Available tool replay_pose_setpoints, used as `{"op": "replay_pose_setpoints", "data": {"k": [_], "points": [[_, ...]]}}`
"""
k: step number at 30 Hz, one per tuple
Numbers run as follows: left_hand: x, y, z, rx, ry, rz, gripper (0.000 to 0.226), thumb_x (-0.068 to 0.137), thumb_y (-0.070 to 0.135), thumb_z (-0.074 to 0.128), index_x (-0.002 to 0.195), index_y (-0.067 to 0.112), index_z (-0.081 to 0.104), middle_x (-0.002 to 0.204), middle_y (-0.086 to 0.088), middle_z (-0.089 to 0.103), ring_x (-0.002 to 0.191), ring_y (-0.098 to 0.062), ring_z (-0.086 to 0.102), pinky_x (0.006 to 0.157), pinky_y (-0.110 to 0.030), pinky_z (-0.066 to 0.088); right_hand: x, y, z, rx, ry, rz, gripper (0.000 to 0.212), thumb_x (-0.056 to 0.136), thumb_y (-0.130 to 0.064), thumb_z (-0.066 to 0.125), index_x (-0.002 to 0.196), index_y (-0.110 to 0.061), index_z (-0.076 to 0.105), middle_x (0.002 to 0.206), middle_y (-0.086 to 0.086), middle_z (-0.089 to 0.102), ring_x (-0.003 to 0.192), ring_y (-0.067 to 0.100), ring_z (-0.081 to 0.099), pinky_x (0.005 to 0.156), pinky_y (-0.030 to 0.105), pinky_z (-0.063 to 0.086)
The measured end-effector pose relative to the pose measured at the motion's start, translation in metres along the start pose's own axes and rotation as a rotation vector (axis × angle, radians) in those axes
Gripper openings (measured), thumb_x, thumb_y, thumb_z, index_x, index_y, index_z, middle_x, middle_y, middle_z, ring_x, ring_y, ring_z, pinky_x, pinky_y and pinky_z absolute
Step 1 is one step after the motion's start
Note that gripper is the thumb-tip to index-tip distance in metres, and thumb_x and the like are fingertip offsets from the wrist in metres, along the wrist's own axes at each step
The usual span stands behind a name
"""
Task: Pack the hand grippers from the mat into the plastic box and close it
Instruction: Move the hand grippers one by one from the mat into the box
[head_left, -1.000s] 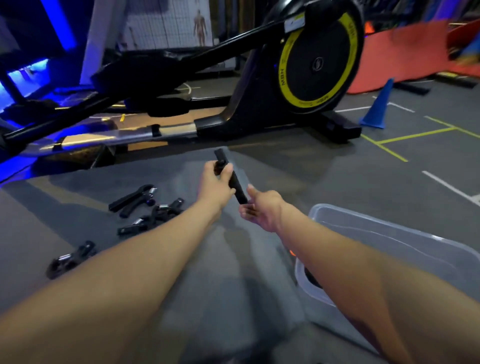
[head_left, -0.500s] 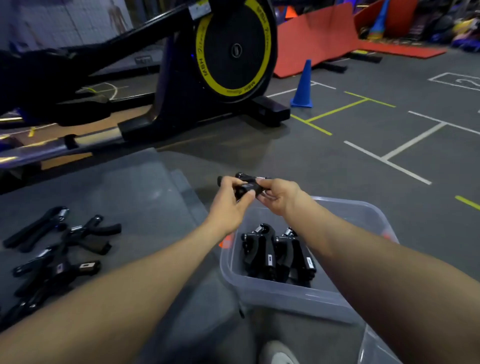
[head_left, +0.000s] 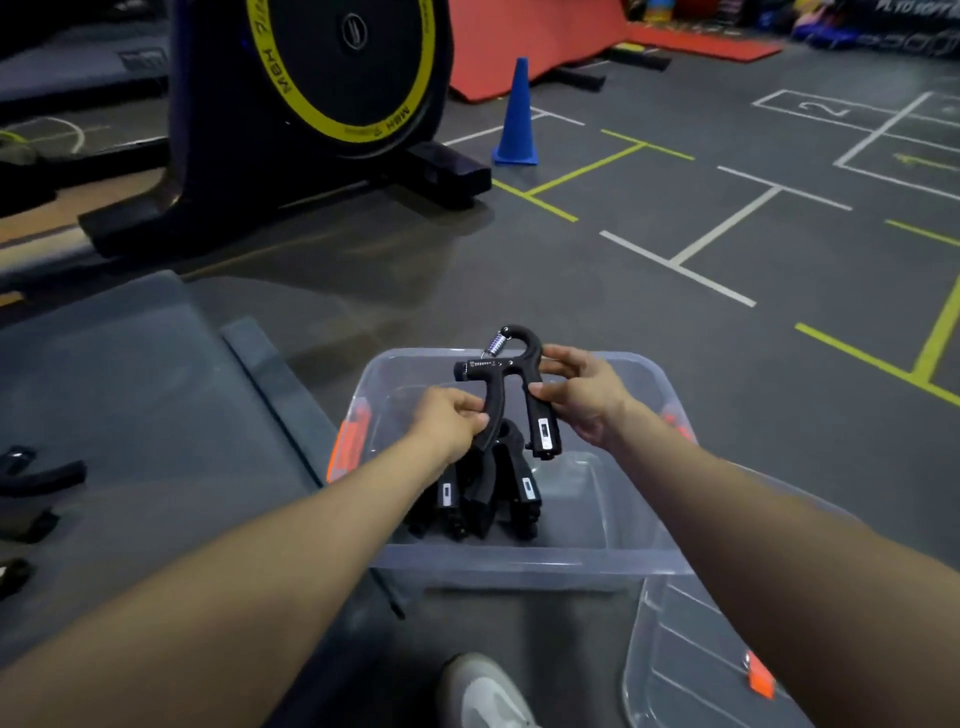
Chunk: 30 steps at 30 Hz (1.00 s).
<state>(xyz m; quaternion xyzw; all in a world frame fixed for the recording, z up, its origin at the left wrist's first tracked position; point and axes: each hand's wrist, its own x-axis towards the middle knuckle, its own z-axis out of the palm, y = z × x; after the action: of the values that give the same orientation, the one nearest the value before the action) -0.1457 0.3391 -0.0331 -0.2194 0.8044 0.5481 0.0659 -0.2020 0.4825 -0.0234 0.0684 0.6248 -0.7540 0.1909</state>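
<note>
A black hand gripper (head_left: 511, 382) with a metal spring is held upright over the clear plastic box (head_left: 524, 564). My left hand (head_left: 449, 421) grips its left handle and my right hand (head_left: 584, 397) holds its right handle. Inside the box, several black hand grippers (head_left: 498, 493) stand packed side by side below the held one. The box has orange latches (head_left: 347, 449) on its sides. More hand grippers (head_left: 31, 475) lie on the grey mat (head_left: 156, 415) at the left edge, partly cut off. The clear lid (head_left: 691, 660) lies at the lower right.
A black exercise machine (head_left: 291, 104) with a yellow-ringed flywheel stands behind the mat. A blue cone (head_left: 517, 117) sits on the lined grey floor, with red mats (head_left: 535, 41) farther back. A shoe (head_left: 483, 693) shows at the bottom edge.
Both hands carried the hand gripper from over the mat to above the box and turned it upright. The view swung right, bringing the box to the centre.
</note>
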Motion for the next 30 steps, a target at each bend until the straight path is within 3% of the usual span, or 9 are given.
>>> {"op": "replay_pose_setpoints", "data": {"k": [5, 8, 11, 14, 17, 19, 24, 27, 30], "points": [[0.009, -0.008, 0.034, -0.108, -0.039, -0.063, 0.027, 0.087, 0.005, 0.061, 0.114, 0.002, 0.062, 0.109, -0.019, 0.067, 0.089, -0.018, 0.058, 0.092, -0.029, 0.048, 0.003, 0.023, -0.027, -0.147, 0.045, -0.068, 0.050, 0.080, 0.019, 0.055, 0.126, 0.000, 0.053, 0.101, 0.004, 0.062, 0.082, 0.016, 0.059, 0.071, 0.022, 0.054], [0.015, -0.011, 0.053, -0.086, -0.049, -0.051, 0.026, 0.087, 0.008, 0.062, 0.113, 0.004, 0.063, 0.110, -0.018, 0.067, 0.090, -0.019, 0.059, 0.099, -0.034, 0.047, 0.003, 0.026, -0.037, -0.340, 0.042, -0.076, 0.054, 0.077, 0.016, 0.062, 0.124, -0.008, 0.055, 0.095, -0.002, 0.060, 0.088, 0.016, 0.054, 0.070, 0.021, 0.048], [0.021, -0.016, 0.065, -0.054, -0.082, -0.039, 0.027, 0.087, 0.007, 0.061, 0.114, 0.003, 0.063, 0.106, -0.015, 0.067, 0.090, -0.017, 0.057, 0.094, -0.029, 0.045, 0.012, 0.035, -0.046, -0.472, 0.113, -0.028, 0.062, 0.074, 0.014, 0.067, 0.130, -0.008, 0.051, 0.105, 0.003, 0.057, 0.092, 0.020, 0.054, 0.078, 0.034, 0.050], [0.023, -0.024, 0.071, -0.019, -0.142, -0.004, 0.029, 0.088, 0.006, 0.060, 0.116, 0.003, 0.061, 0.111, -0.014, 0.066, 0.095, -0.019, 0.060, 0.090, -0.024, 0.044, 0.021, 0.044, -0.052, -0.509, 0.206, 0.018, 0.064, 0.073, 0.015, 0.066, 0.131, -0.005, 0.048, 0.100, 0.002, 0.056, 0.091, 0.021, 0.055, 0.083, 0.034, 0.050], [0.030, -0.031, 0.071, 0.114, -0.125, 0.059, 0.028, 0.088, 0.010, 0.060, 0.116, 0.009, 0.063, 0.112, -0.008, 0.066, 0.098, -0.018, 0.061, 0.092, -0.023, 0.044, 0.028, 0.051, -0.056, -0.512, 0.263, 0.080, 0.053, 0.073, 0.017, 0.064, 0.121, -0.003, 0.053, 0.088, -0.001, 0.055, 0.086, 0.021, 0.054, 0.075, 0.031, 0.047], [0.035, -0.034, 0.068, 0.273, -0.060, 0.084, 0.029, 0.087, 0.013, 0.062, 0.116, 0.014, 0.062, 0.115, -0.004, 0.063, 0.103, -0.019, 0.060, 0.096, -0.028, 0.045, 0.035, 0.057, -0.060, -0.525, 0.308, 0.117, 0.050, 0.072, 0.017, 0.064, 0.118, -0.003, 0.055, 0.093, 0.003, 0.057, 0.085, 0.021, 0.056, 0.075, 0.031, 0.048], [0.042, -0.045, 0.068, 0.725, -0.052, 0.146, 0.058, 0.083, 0.031, 0.067, 0.134, 0.021, 0.042, 0.137, 0.000, 0.040, 0.132, -0.023, 0.034, 0.107, -0.036, 0.034, 0.051, 0.080, -0.076, -0.612, 0.416, 0.156, 0.039, 0.074, 0.014, 0.059, 0.109, -0.003, 0.062, 0.103, 0.010, 0.066, 0.091, 0.021, 0.059, 0.091, 0.035, 0.050], [0.046, -0.051, 0.073, 0.745, -0.070, 0.172, 0.067, 0.082, 0.035, 0.067, 0.139, 0.020, 0.036, 0.141, 0.001, 0.035, 0.132, -0.022, 0.031, 0.108, -0.035, 0.032, 0.056, 0.096, -0.081, -0.596, 0.454, 0.181, 0.038, 0.073, 0.012, 0.062, 0.108, -0.002, 0.063, 0.100, 0.012, 0.066, 0.085, 0.017, 0.054, 0.090, 0.035, 0.050], [0.052, -0.048, 0.072, 0.723, 0.036, 0.253, 0.065, 0.084, 0.032, 0.065, 0.139, 0.019, 0.035, 0.143, 0.002, 0.033, 0.132, -0.022, 0.030, 0.108, -0.035, 0.031, 0.062, 0.107, -0.082, -0.579, 0.468, 0.199, 0.037, 0.074, 0.012, 0.060, 0.107, -0.003, 0.062, 0.091, 0.007, 0.060, 0.085, 0.016, 0.053, 0.083, 0.030, 0.049]]}}
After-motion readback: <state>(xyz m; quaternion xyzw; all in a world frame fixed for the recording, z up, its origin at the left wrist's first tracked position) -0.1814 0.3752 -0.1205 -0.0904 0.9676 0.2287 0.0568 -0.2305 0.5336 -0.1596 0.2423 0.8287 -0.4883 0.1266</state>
